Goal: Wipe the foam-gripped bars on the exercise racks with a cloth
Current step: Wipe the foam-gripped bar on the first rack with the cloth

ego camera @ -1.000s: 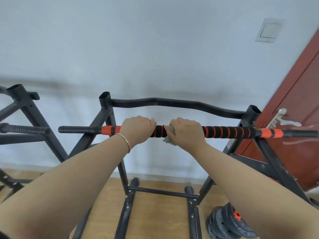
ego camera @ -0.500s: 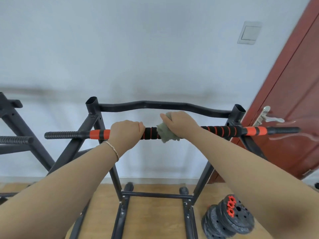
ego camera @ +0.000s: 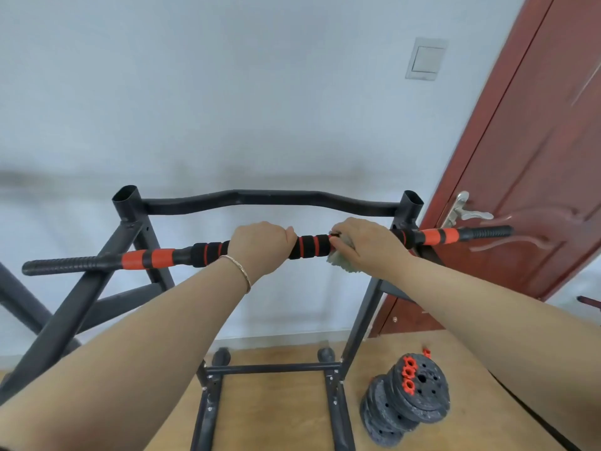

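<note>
Foam-gripped bar (ego camera: 309, 247) across mid-frame on black rack (ego camera: 130, 229), left hand (ego camera: 260, 245) curled round it, right hand (ego camera: 367, 245) clamping green cloth (ego camera: 340, 265) against it, white wall (ego camera: 260, 92) behind, red door (ego camera: 536, 190) right, weight plates (ego camera: 419, 395) on wooden floor (ego camera: 276, 402) lower right.

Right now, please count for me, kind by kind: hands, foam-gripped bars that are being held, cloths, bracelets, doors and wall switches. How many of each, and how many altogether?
hands: 2, the left hand and the right hand
foam-gripped bar: 1
cloth: 1
bracelet: 1
door: 1
wall switch: 1
Total: 7
</note>
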`<state>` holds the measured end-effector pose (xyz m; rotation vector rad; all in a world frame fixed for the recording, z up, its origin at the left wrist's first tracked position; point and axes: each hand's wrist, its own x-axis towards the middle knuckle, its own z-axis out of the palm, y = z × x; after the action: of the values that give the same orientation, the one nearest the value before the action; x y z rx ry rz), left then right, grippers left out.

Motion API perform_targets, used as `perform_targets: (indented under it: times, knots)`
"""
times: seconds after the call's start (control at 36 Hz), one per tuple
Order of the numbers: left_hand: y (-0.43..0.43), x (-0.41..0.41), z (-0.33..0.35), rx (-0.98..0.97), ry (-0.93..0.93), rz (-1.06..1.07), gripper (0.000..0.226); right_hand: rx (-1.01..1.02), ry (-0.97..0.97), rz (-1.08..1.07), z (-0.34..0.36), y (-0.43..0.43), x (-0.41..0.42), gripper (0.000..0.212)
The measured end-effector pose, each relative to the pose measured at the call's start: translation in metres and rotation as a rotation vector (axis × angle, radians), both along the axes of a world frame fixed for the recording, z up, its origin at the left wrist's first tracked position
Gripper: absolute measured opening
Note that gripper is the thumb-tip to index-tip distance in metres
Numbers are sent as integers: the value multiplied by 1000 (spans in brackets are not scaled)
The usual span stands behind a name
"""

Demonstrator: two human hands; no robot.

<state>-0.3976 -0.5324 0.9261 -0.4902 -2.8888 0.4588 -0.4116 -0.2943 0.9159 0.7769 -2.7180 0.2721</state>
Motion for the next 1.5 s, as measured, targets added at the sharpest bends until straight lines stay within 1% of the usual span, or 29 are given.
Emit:
perform_targets:
  times: [0.06, 0.11, 0.22, 0.31, 0.36, 0.42, 0.44, 0.53, 0.56, 0.61, 0.67, 0.75, 0.89, 0.97, 1.06, 1.11, 1.22, 1.25, 1.33, 1.36, 1.42, 1.44, 1.5]
  knots:
    - [2, 0, 0, 0, -5, 1, 26, 85, 184, 17, -11, 2, -6, 47]
    - [3, 3, -1, -5, 10, 4, 27, 143, 296, 24, -17, 1, -11, 48]
    - [3, 5, -5, -3, 35, 1, 22, 149, 363, 16, -18, -4, -17, 47]
    - [2, 4, -4, -13, 26, -8, 21, 115, 334, -20, -15, -5, -22, 48]
    - [1, 3, -3, -13, 32, -9, 20, 180, 239, -43, -7, -8, -23, 50]
    - [1, 3, -2, -10, 35, -11, 19, 277, 131, -23, 3, -13, -23, 42]
    - [1, 3, -2, -15, 39, -12, 18, 284, 76, -25, 7, -16, -27, 39]
    - [0, 6, -4, -46, 68, -31, 17, 29, -199, -158, 22, -24, -38, 48]
    - [0, 8, -5, -63, 73, -38, 17, -28, -260, -187, 25, -26, -41, 48]
    - [-2, 7, -7, -88, 75, -57, 18, -72, -330, -227, 28, -29, -45, 46]
    - [-5, 4, -4, -96, 56, -82, 18, -94, -335, -240, 30, -29, -44, 47]
    - [-12, -3, 6, -78, 6, -108, 20, -178, -287, -239, 35, -29, -39, 52]
    - [-52, -10, 22, -59, -27, -10, 13, -316, -197, -187, 49, -51, -25, 56]
    - [-82, -8, 22, -57, -67, 67, 17, -448, -257, -105, 53, -80, -13, 52]
    - [-108, 0, 16, -77, -152, 127, 16, -625, -346, -73, 46, -111, -7, 53]
    - [-119, 5, 11, -70, -176, 153, 18, -645, -324, -58, 38, -131, -2, 55]
    - [-124, 10, 4, -10, -134, 173, 22, -484, -161, 26, 26, -170, 12, 50]
    - [-125, 10, 2, -7, -104, 174, 22, -389, -124, 37, 21, -177, 15, 48]
    - [-134, 11, -1, -25, -47, 208, 18, -18, -24, 58, 9, -186, 25, 35]
    - [-136, 12, -3, -36, -45, 222, 17, 14, 15, 50, 4, -185, 25, 36]
    - [-137, 16, -6, -65, -43, 236, 18, 7, 78, 53, 0, -183, 21, 42]
    - [-136, 18, -7, -77, -35, 236, 20, 62, 151, 61, 1, -183, 18, 40]
    - [-134, 20, -10, -80, -12, 230, 22, 229, 138, 107, 10, -191, 16, 27]
